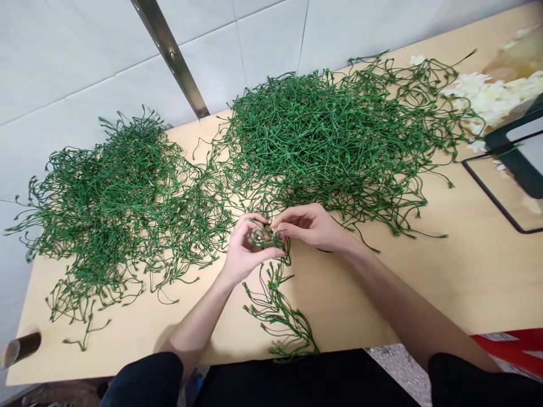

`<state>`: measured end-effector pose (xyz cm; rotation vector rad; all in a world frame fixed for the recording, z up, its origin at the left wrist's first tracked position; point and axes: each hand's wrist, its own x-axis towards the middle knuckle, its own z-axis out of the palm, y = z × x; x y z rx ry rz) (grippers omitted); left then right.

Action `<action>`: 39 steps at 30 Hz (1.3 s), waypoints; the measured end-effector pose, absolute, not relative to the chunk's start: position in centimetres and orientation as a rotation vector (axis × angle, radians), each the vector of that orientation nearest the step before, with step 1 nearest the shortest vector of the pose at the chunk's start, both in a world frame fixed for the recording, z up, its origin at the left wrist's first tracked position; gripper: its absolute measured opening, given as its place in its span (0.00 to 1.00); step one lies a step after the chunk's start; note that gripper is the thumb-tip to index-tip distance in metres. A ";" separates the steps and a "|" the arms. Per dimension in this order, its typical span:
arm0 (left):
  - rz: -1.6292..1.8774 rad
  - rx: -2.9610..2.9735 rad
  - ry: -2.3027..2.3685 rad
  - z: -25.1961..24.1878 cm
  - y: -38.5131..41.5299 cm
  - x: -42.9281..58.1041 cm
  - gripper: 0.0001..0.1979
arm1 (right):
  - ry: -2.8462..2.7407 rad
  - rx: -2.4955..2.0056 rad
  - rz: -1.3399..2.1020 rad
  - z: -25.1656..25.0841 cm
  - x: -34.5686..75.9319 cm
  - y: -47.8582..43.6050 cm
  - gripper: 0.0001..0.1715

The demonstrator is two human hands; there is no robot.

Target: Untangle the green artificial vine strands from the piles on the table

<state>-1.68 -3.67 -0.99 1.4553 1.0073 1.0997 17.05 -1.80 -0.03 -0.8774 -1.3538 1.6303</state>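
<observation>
A small bunch of green plastic stems (268,237) lies in the curl of my left hand (247,249), its thumb and fingers closed around it. My right hand (303,225) pinches at the same bunch from the right, thumb against forefinger; the exact bit between its fingertips is too small to make out. Just below both hands, a separate cluster of green stems (288,322) rests on the light wooden table (360,299) near its front edge. Behind my hands spread two large tangled heaps, a left heap of stems (114,198) and a right heap of stems (322,130).
White artificial flowers (487,96) sit at the far right, beside a dark tray-like object (517,147) and a thin black frame (492,195). A brown cylinder (23,347) stands at the left front corner. A metal strip (172,53) runs down the tiled wall (271,39).
</observation>
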 end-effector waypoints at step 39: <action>0.982 1.096 0.975 -1.4 -3.7 -2.5 0.13 | -0.969 -0.866 1.607 -0.3 16.8 -1.7 0.35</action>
